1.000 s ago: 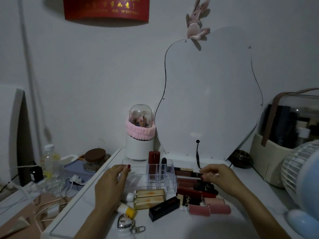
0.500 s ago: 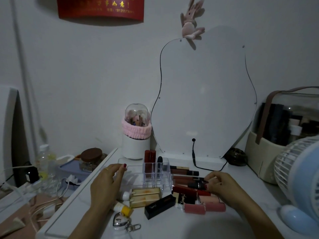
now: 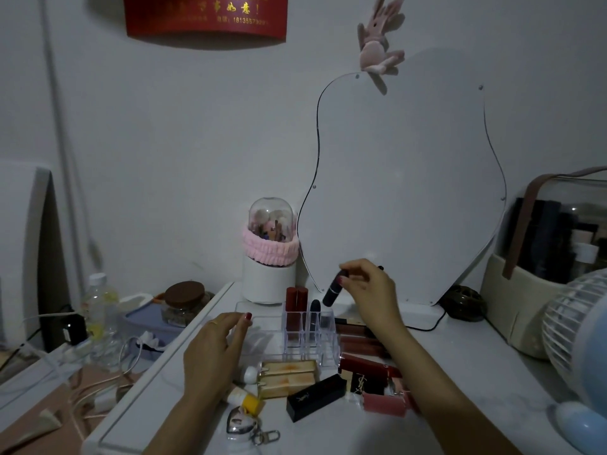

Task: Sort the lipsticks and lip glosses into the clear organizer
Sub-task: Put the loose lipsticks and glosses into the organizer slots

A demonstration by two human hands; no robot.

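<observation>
The clear organizer stands mid-table; a dark red lipstick and a dark navy one stand upright in its back slots. My right hand holds a dark tube lipstick tilted just above the organizer's right back corner. My left hand rests against the organizer's left side, fingers curled on its edge. Several lipsticks and glosses lie loose in front and to the right: gold cases, a black case, a red case, pink tubes, brown glosses.
A wavy mirror leans on the wall behind. A white brush holder with a dome stands left of it. A fan and a storage case sit right. A heart keychain lies at the front.
My right hand has picked a dark lipstick out of the pile on the table and lifted it up and left over the organizer. My left hand has stayed on the organizer.
</observation>
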